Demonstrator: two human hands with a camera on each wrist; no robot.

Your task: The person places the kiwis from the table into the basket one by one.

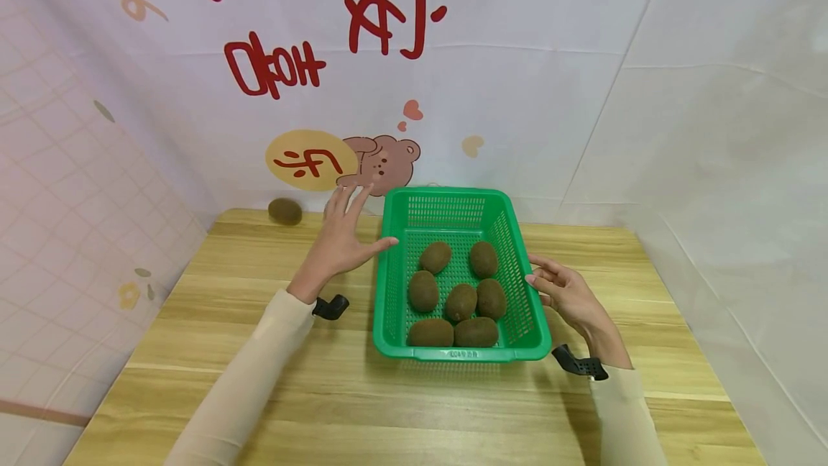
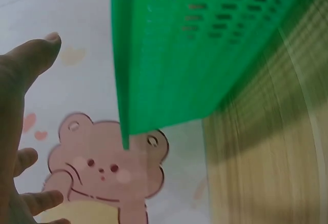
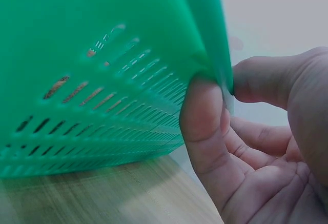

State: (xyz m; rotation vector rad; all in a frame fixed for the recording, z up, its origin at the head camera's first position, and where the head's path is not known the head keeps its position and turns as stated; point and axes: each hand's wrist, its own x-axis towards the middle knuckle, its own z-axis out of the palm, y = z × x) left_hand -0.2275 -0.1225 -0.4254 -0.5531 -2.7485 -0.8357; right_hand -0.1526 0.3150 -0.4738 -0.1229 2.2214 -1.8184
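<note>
A green plastic basket with slotted walls holds several brown kiwis on its mesh bottom. My right hand grips the basket's right rim; in the right wrist view the thumb lies on one side of the rim and a fingertip on the other. Beside the left rim, my left hand is spread with nothing in it. The left wrist view shows its thumb apart from the basket wall.
One more kiwi lies at the back left of the wooden table, close to the wall. White sheets with a printed bear and red characters stand behind the table and along both sides.
</note>
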